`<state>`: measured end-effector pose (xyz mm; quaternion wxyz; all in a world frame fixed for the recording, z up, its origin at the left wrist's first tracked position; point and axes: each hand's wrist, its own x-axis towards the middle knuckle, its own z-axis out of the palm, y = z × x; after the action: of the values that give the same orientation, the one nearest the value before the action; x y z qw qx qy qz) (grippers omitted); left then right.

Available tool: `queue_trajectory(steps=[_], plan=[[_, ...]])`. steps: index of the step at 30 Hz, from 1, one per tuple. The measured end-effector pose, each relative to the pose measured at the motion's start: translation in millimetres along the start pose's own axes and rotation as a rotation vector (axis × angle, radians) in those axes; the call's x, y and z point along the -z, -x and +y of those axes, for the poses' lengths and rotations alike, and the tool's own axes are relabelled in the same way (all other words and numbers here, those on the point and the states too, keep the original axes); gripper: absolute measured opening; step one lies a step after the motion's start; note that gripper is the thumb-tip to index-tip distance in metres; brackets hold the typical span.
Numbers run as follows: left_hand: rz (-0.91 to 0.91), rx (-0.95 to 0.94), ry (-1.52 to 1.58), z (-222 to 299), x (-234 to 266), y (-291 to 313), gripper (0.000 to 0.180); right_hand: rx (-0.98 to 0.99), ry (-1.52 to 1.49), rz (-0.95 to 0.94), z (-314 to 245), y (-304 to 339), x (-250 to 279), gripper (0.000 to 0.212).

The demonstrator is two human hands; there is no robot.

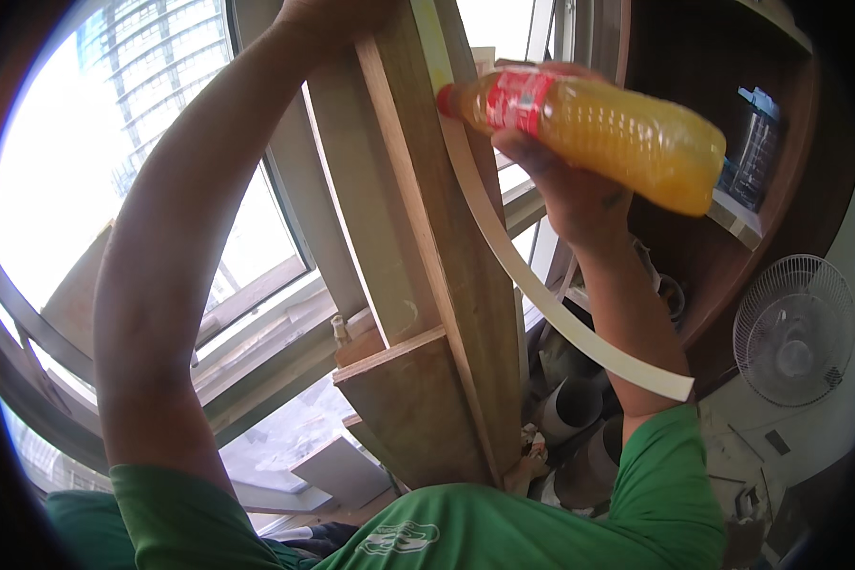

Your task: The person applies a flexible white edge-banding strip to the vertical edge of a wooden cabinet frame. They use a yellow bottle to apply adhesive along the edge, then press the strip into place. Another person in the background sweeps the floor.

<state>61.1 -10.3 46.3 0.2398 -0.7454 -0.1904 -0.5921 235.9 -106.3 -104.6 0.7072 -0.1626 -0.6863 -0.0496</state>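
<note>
In my right hand (579,199) is a clear plastic bottle (636,138) of yellow-orange liquid with a red label. Tilted nearly level, it points its red cap end left at a long pale strip (570,325). The strip's upper part lies along the edge of a tall wooden panel (484,313) and looks yellowish. Lower down it bends away from the wood, and its free end hangs across my right forearm. My left hand (337,14) is up by the top of the wooden frame; the picture's edge cuts off its fingers.
Windows (199,190) stand on the left. A small wooden box-like part (408,408) joins the panel low down. At the right, a dark shelf (712,57) holds a clear bottle with a blue lid (758,142). Below it are a fan (793,328) and dark cylinders (575,404).
</note>
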Motion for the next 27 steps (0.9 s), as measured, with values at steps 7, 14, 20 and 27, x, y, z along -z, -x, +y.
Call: queue_trajectory(steps=[7,14,20,27], plan=[[-0.006,-0.016,0.012,-7,-9,0,0.039,-0.126,0.076,-0.028,-1,17,13,0.057],[0.027,-0.029,0.019,5,0,10,0.039,-0.105,0.161,-0.094,-11,93,28,0.063],[0.001,0.009,0.057,1,1,2,0.037,-0.25,0.061,-0.15,-38,139,30,0.064],[0.048,-0.074,0.04,-14,-7,2,0.037,-0.15,0.107,-0.17,-30,129,18,0.066]])
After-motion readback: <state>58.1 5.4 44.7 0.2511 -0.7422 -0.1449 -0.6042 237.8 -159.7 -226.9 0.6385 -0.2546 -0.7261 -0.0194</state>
